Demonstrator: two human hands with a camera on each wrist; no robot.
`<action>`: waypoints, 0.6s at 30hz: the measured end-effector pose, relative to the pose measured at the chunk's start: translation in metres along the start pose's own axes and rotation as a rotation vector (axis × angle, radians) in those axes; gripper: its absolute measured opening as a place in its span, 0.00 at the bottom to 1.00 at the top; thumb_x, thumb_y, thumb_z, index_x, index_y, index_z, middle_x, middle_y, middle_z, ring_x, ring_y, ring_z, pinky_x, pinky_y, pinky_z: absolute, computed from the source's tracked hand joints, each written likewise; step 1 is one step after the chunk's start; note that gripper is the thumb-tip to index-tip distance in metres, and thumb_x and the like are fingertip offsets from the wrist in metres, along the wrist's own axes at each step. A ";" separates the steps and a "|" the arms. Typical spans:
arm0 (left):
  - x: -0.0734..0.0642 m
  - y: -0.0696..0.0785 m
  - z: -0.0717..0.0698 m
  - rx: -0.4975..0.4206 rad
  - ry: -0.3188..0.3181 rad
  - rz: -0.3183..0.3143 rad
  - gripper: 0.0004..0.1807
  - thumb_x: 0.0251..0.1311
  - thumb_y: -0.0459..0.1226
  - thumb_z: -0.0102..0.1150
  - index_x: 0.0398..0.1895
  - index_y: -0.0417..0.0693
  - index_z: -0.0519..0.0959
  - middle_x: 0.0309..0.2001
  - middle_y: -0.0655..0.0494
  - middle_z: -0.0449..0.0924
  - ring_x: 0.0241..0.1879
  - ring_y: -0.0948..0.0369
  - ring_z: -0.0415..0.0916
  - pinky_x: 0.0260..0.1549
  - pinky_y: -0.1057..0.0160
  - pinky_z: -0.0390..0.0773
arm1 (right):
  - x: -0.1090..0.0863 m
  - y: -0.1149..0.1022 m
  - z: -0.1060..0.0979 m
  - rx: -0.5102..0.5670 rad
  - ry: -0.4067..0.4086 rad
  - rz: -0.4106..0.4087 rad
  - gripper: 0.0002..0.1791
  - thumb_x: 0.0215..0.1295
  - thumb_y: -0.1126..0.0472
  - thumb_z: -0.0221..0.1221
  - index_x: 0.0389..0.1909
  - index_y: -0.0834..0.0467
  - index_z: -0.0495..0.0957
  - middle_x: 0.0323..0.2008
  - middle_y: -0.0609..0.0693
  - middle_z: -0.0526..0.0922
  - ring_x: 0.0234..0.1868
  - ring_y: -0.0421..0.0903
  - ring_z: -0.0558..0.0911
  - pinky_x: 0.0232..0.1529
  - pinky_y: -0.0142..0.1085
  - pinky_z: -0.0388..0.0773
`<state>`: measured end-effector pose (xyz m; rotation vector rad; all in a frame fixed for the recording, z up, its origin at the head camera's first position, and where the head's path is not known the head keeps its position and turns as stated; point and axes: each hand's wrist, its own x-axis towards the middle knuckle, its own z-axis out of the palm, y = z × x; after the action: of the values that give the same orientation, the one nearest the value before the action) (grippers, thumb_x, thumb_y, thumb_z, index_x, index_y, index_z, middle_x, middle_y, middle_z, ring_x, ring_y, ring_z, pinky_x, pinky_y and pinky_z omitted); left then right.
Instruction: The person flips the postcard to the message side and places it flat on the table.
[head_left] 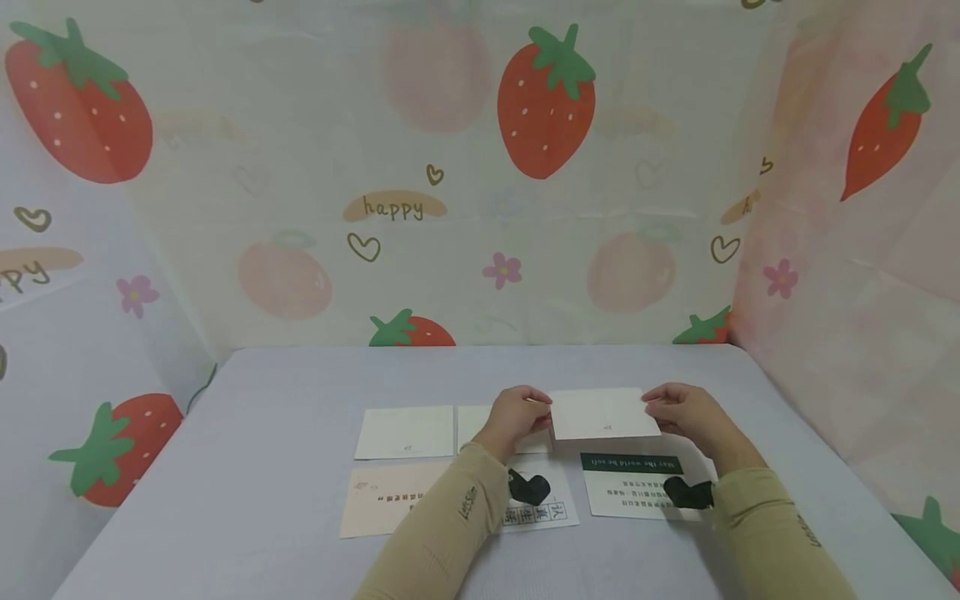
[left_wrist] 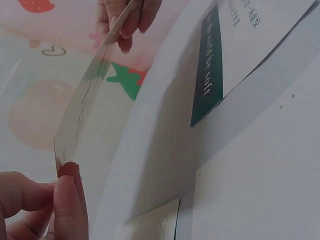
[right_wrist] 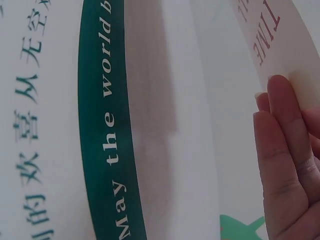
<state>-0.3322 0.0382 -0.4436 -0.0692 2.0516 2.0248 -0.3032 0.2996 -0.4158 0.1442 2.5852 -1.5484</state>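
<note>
While the left hand (head_left: 516,419) and right hand (head_left: 690,419) pinch opposite ends of the raised white card (head_left: 602,412) between them, placement appears in hand, the next move probably calling for level lowering beyond the green-banded card (head_left: 626,486) below the right hand.

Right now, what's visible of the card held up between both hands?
A thin, off-white rectangular card, apparently paper. Its face toward the head camera is plain but for a small mark near the lower edge; the other side carries reddish lettering, including "TIME". It is held off the table, tilted, beyond the green-banded card in the head view. The left hand pinches its left end, the right hand its right end.
</note>
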 end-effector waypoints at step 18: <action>-0.004 -0.003 0.001 0.029 -0.012 -0.004 0.09 0.57 0.29 0.54 0.42 0.39 0.77 0.30 0.49 0.80 0.25 0.63 0.78 0.28 0.68 0.80 | 0.004 0.003 0.000 0.014 0.065 -0.018 0.21 0.62 0.63 0.56 0.54 0.67 0.69 0.39 0.57 0.80 0.36 0.43 0.81 0.41 0.39 0.79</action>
<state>-0.3281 0.0382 -0.4455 -0.0557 2.0718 1.9876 -0.3070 0.3007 -0.4190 0.1759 2.6327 -1.5942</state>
